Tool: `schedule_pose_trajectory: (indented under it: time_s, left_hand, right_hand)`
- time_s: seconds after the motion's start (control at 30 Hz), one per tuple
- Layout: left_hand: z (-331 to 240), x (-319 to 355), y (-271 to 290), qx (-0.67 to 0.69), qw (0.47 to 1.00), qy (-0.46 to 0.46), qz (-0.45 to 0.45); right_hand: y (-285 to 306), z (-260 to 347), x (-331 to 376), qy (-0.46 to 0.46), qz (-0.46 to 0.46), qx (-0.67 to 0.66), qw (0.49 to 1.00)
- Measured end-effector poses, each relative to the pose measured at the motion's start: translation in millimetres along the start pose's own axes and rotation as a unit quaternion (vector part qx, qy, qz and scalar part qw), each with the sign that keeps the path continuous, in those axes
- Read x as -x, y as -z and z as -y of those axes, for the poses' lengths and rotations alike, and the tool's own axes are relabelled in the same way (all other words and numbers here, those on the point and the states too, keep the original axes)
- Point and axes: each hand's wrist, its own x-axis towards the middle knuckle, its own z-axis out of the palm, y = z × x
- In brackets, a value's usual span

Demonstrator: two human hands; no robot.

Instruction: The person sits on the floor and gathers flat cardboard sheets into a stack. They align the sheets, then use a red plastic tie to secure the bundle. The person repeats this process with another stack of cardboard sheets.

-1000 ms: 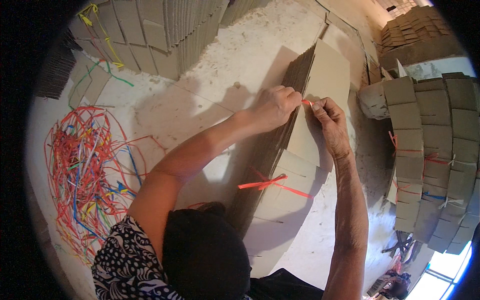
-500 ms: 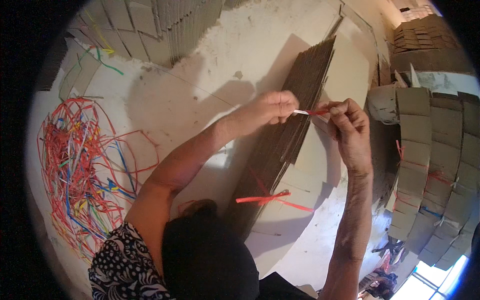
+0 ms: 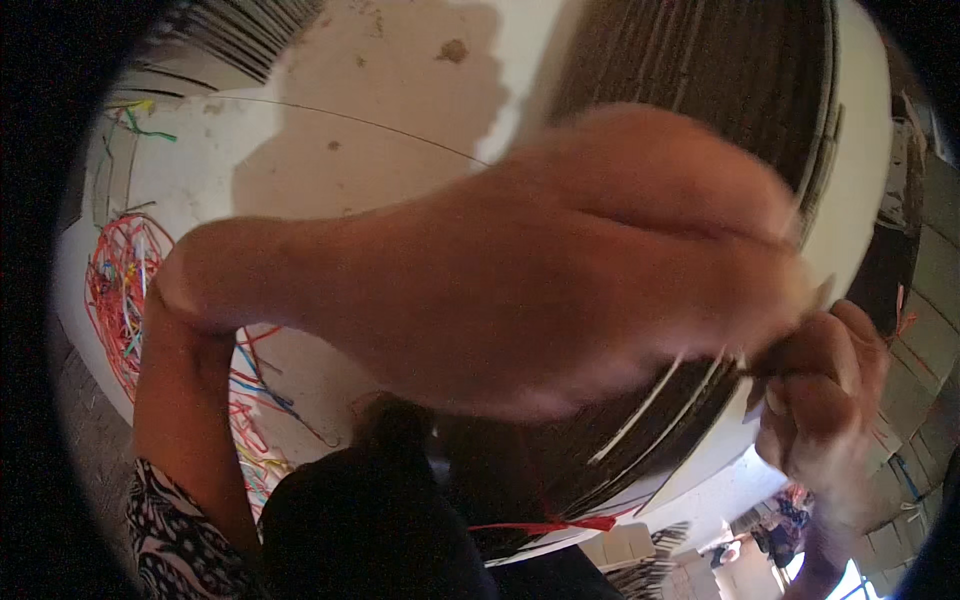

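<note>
Left hand (image 3: 680, 225) above the cardboard stack (image 3: 700, 55), right hand (image 3: 825, 395) at its right side, fingers curled; whether either pinches anything, I cannot tell. A red tie (image 3: 592, 523) at its near end presumably binds it.

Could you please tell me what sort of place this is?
Probably a cardboard workshop or storeroom: a stack of cardboard sheets, a tangle of coloured strips at left, and tied boards at right.
</note>
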Motion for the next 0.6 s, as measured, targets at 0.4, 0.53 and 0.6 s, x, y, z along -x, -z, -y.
schedule_pose_trajectory:
  time_s: [0.4, 0.53, 0.6]
  left_hand:
    - [67.8, 36.7, -19.7, 0.141, 0.95, -0.188, -0.203]
    - [93.2, 35.1, -39.6, -0.263, 0.899, -0.166, -0.309]
    - [84.9, 23.0, -37.6, -0.227, 0.889, -0.246, -0.312]
  right_hand:
    - [-68.8, -12.9, 2.9, 0.001, -0.223, -0.018, 0.975]
    - [-71.9, -9.6, -2.6, -0.001, -0.223, -0.017, 0.975]
    - [-70.9, -3.3, -6.7, -0.018, -0.213, 0.006, 0.977]
